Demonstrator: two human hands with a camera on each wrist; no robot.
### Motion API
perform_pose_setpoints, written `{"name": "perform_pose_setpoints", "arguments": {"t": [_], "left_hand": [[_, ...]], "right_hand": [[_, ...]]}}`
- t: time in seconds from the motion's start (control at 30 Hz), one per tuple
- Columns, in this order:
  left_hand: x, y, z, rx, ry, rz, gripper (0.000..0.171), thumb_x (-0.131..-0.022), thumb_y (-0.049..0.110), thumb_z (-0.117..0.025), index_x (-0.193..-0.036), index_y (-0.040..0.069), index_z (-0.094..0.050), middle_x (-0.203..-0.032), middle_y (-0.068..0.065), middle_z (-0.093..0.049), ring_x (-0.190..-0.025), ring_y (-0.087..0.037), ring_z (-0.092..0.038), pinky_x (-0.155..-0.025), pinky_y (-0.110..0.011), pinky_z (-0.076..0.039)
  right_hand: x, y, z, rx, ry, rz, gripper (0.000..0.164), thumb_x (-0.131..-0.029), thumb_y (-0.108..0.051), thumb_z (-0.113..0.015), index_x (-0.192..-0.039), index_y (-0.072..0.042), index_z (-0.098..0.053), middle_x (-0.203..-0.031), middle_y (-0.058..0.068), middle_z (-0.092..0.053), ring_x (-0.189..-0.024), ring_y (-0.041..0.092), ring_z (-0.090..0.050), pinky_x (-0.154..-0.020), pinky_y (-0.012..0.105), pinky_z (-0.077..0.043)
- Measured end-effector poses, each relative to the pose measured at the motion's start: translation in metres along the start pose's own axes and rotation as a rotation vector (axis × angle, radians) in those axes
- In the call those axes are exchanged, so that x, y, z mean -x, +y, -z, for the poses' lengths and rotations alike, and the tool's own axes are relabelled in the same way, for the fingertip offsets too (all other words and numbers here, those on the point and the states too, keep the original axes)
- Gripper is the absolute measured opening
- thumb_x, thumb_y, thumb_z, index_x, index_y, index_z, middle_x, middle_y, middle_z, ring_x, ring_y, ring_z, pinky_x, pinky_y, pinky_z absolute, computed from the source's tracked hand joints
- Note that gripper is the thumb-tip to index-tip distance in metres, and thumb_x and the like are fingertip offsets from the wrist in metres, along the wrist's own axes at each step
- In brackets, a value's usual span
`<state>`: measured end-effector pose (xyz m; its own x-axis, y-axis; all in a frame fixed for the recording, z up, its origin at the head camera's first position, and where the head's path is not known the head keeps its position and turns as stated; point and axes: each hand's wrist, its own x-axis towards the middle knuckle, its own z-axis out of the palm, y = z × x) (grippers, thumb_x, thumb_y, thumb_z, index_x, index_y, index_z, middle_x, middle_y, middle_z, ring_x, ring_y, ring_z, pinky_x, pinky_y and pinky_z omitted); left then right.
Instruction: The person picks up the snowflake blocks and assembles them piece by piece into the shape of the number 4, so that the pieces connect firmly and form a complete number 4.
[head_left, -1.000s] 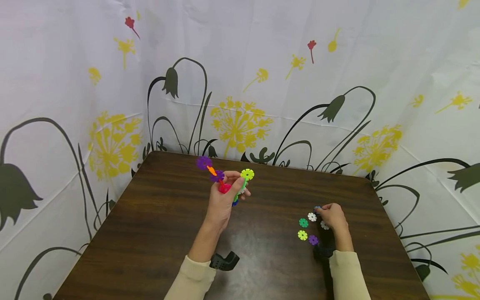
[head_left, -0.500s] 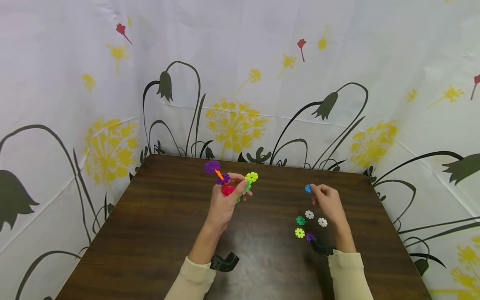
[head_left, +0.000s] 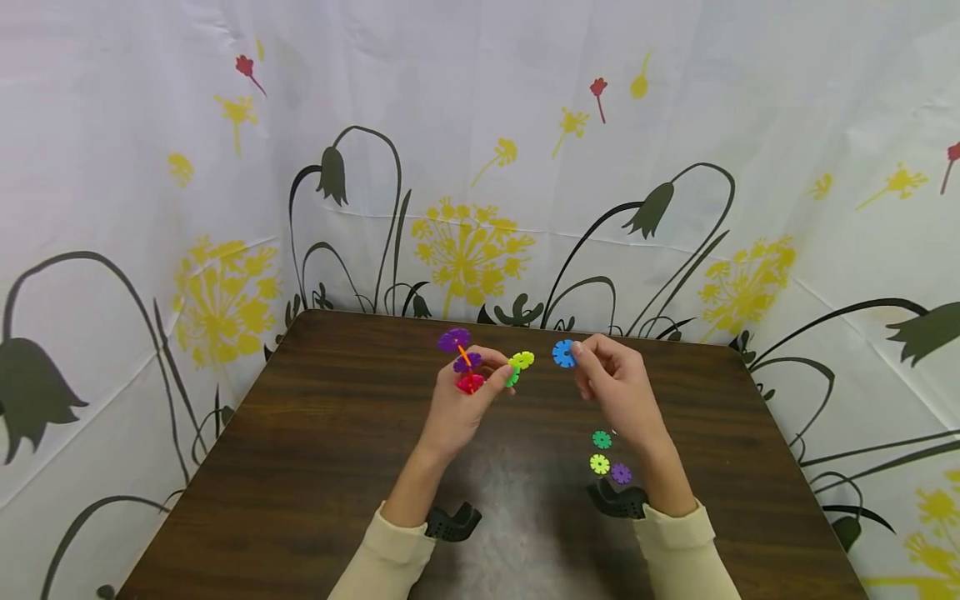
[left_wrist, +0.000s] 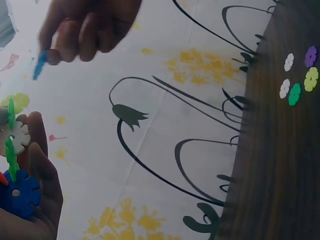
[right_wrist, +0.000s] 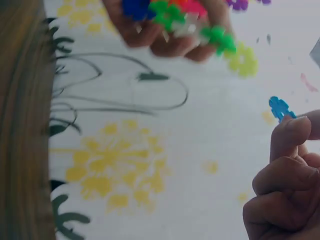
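My left hand [head_left: 457, 417] grips a chain of interlocking flower-shaped plastic discs [right_wrist: 167, 15]. A yellow disc [head_left: 522, 360] forms one end, beyond the thumb, and purple discs [head_left: 453, 339] rise at the other. Between them sit green, white, dark blue and pinkish-red pieces, partly hidden by the fingers in the head view. My right hand [head_left: 622, 387] pinches a single light blue notched disc [head_left: 563, 353] between thumb and forefinger. It is held up to the right of the yellow end, a short gap apart, as the right wrist view also shows.
Loose discs lie on the dark wooden table [head_left: 337, 467] at right: green [head_left: 602, 439], yellow [head_left: 599, 463], purple [head_left: 621, 473]. Two white discs [left_wrist: 284, 88] lie beside them, mostly behind my right hand in the head view. A flower-printed curtain [head_left: 465, 100] hangs behind the table.
My right hand has picked the blue disc up from the table and brought it left and up towards the chain. My left hand has shifted slightly right, turning the chain.
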<state>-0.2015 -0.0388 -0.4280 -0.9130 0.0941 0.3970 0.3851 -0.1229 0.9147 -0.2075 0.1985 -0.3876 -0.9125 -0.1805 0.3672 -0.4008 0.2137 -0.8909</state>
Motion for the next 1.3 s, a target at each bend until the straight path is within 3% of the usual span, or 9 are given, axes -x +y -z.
{"name": "perform_pose_setpoints", "arguments": {"t": [0.13, 0.33, 0.6, 0.97, 1.3], "left_hand": [[0.002, 0.004, -0.001, -0.036, -0.035, -0.035, 0.011, -0.101, 0.007, -0.075, -0.112, 0.003, -0.073, -0.102, -0.017, -0.072, -0.084, -0.037, -0.073, -0.08, -0.031, -0.065], [0.004, 0.005, -0.001, -0.069, -0.07, -0.021, 0.011, -0.102, 0.009, -0.074, -0.112, 0.006, -0.072, -0.098, -0.016, -0.073, -0.085, -0.045, -0.072, -0.076, -0.029, -0.064], [0.004, 0.009, 0.002, -0.102, -0.075, -0.022, 0.012, -0.101, 0.009, -0.075, -0.112, 0.006, -0.072, -0.097, -0.015, -0.074, -0.081, -0.017, -0.074, -0.075, -0.028, -0.064], [0.002, 0.005, 0.004, -0.125, -0.091, -0.068, 0.008, -0.102, 0.01, -0.075, -0.109, 0.006, -0.074, -0.094, -0.012, -0.074, -0.081, -0.017, -0.072, -0.073, -0.028, -0.062], [0.004, 0.002, 0.012, -0.155, -0.111, -0.027, 0.011, -0.1, 0.011, -0.077, -0.11, 0.005, -0.076, -0.102, -0.014, -0.08, -0.085, -0.039, -0.067, -0.078, -0.024, -0.06]], "right_hand": [[-0.002, -0.013, -0.007, 0.016, -0.055, 0.043, 0.029, -0.112, -0.025, -0.061, -0.087, -0.01, -0.062, -0.06, 0.005, -0.05, -0.054, 0.02, -0.044, -0.052, 0.032, -0.038], [-0.002, -0.02, -0.01, 0.045, -0.092, 0.031, 0.029, -0.11, -0.023, -0.064, -0.085, -0.009, -0.062, -0.059, 0.005, -0.05, -0.053, 0.02, -0.043, -0.051, 0.031, -0.037], [-0.005, -0.022, -0.012, 0.082, -0.114, 0.011, 0.031, -0.109, -0.028, -0.066, -0.085, -0.011, -0.062, -0.058, 0.005, -0.049, -0.051, 0.02, -0.042, -0.05, 0.03, -0.035], [-0.009, -0.022, -0.013, 0.102, -0.167, 0.008, 0.029, -0.109, -0.026, -0.066, -0.084, -0.012, -0.064, -0.059, 0.006, -0.05, -0.051, 0.019, -0.043, -0.049, 0.028, -0.035], [-0.013, -0.02, -0.018, 0.107, -0.225, -0.012, 0.033, -0.11, -0.025, -0.064, -0.082, -0.009, -0.061, -0.058, 0.003, -0.044, -0.048, 0.015, -0.036, -0.047, 0.027, -0.028]]}}
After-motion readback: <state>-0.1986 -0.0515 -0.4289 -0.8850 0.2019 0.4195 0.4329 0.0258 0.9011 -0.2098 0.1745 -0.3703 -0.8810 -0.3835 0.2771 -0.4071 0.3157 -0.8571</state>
